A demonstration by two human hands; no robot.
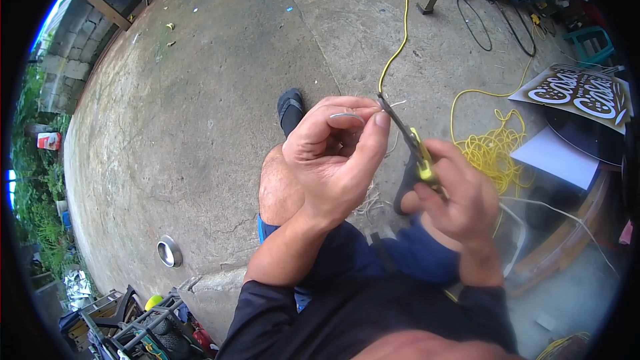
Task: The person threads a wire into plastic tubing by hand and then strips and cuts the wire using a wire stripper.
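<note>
My left hand (337,150) is raised in front of me, its thumb and fingertips pinched together on a thin whitish wire (348,115) that curves back over the palm. My right hand (460,193) grips the yellow-green handles of scissors (421,160). Their dark blades point up and left, with the tip right at my left fingertips. Behind the tip, a yellow cord (404,37) runs away across the floor; whether it meets the wire in my fingers I cannot tell. Short white strands (375,203) lie on the ground below my hands.
A tangled heap of yellow cord (497,150) lies on the concrete floor (193,113) at right. Beside it are printed sign panels (577,97) and a white sheet (557,157). A metal ring (169,251) sits at left. Metal frames and clutter (143,327) fill the lower left.
</note>
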